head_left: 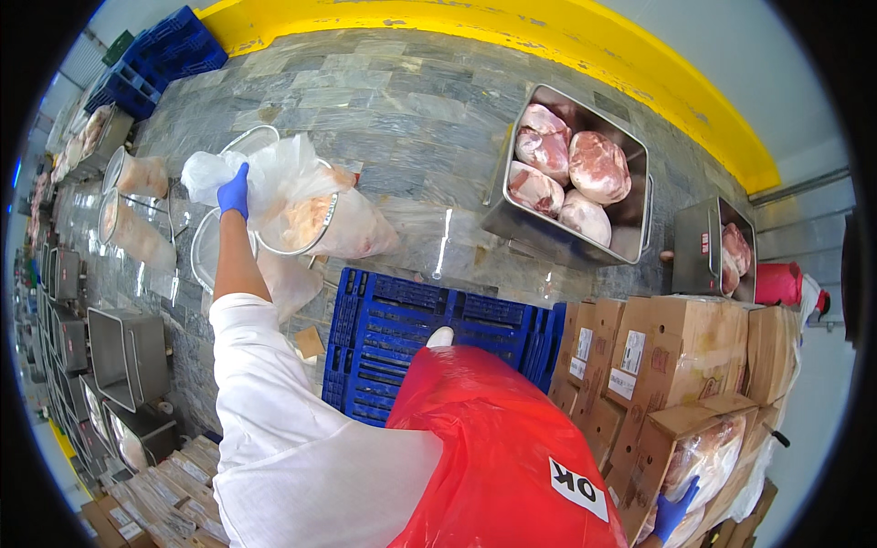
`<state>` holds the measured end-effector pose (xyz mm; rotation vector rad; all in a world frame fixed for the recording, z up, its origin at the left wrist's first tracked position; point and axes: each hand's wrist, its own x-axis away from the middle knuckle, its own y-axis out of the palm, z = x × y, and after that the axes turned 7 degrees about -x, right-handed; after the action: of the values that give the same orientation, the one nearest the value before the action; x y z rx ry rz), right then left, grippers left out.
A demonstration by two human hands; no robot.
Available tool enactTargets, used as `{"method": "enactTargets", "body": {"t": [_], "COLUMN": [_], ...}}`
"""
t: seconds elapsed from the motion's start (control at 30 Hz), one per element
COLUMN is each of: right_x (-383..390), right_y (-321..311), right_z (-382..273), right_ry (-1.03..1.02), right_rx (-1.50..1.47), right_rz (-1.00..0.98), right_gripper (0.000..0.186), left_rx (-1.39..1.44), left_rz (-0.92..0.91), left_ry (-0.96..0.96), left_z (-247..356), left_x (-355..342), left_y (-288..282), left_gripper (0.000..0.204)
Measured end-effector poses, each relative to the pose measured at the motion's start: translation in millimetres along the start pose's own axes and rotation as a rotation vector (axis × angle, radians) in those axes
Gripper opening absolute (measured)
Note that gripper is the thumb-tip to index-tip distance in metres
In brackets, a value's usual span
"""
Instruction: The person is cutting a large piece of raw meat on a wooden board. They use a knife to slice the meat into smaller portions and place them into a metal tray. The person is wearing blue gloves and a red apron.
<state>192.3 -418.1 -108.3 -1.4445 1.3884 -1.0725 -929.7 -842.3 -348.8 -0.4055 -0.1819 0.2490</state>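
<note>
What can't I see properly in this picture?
In the head view:
- Right forearm: the lower edge cuts it off below the right hand.
- Left palm: hidden behind the back of the left hand.
- Second shoe: only one white shoe shows; the red apron probably covers the other.
- Anything under the big bin's top meat pieces: they hide it.

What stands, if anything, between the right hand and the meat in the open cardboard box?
Only clear plastic does: it covers the meat in the cardboard box, and the blue-gloved right hand appears to rest on it. Nothing else visible blocks the way.
</note>
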Motion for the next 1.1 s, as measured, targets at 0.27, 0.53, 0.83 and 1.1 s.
{"method": "enactTargets", "body": {"t": [0.27, 0.53, 0.83, 1.1], "right_x": [11, 16, 24, 28], "right_y": [2, 0, -6, -8], "right_z": [5, -25, -27, 7], "right_ry": [0.016, -0.026, 0.104, -0.080], "right_rx": [0.008, 0.181, -0.004, -0.077], "right_rz": [0.006, 0.103, 0.200, 0.288], "right_gripper": [0.108, 0.092, 0.097, 0.081], "left_rx": [-1.078, -1.237, -0.081, 0.458], "left_rz": [-0.394, -0.530, -1.441, -1.760], "left_ry": [0.233, 0.823, 0.897, 1.870], "left_z": [-44, -94, 80, 206], "left_x": [-8, 67, 663, 1021], "left_y": [13, 145, 350, 207], "left_gripper": [0.077, 0.072, 0.044, 0.033]}}
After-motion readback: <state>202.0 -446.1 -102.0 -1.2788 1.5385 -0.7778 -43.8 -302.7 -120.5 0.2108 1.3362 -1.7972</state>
